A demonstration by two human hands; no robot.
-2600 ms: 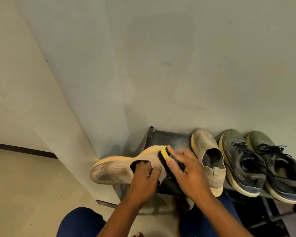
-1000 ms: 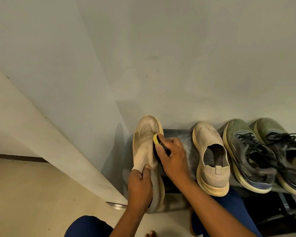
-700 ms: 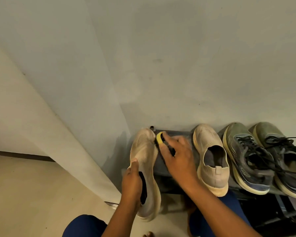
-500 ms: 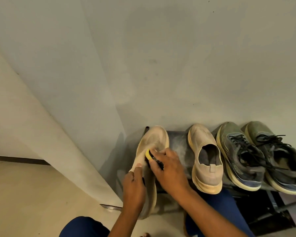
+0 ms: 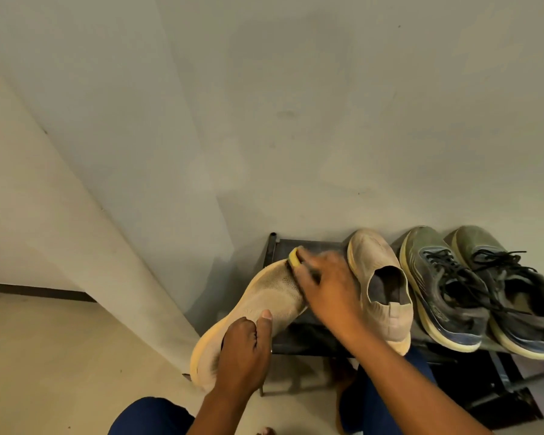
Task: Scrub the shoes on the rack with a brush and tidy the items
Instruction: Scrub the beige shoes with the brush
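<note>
Risk is sitting chiefly in the hold on the beige slip-on shoe [image 5: 264, 296]: the left hand [image 5: 244, 350] is gripping it at the heel opening, thumb lying over the knit upper, while the toe is pointing up over the left end of the shoe rack [image 5: 308, 246]; most of the shoe is hanging clear of the rack's front edge, so a hard stroke could be twisting it out of the grip and dropping it to the floor [image 5: 60, 356]. The right hand [image 5: 330, 290] is clasping the yellow-backed brush [image 5: 294, 257] against the toe area; this hand is blurred, so the exact finger placement cannot be told. A wide stroke could, in my judgement, be knocking the matching beige shoe [image 5: 380, 284], which is standing just beside the right hand on the top shelf. Two grey-green lace-up trainers [image 5: 471, 293] are standing further right, side by side, toes to the wall [image 5: 296, 105]; loose laces are lying across them and could be catching a passing wrist. The rack is a dark frame standing against a pale painted wall beside a projecting corner, on a pale floor with dark skirting.
</note>
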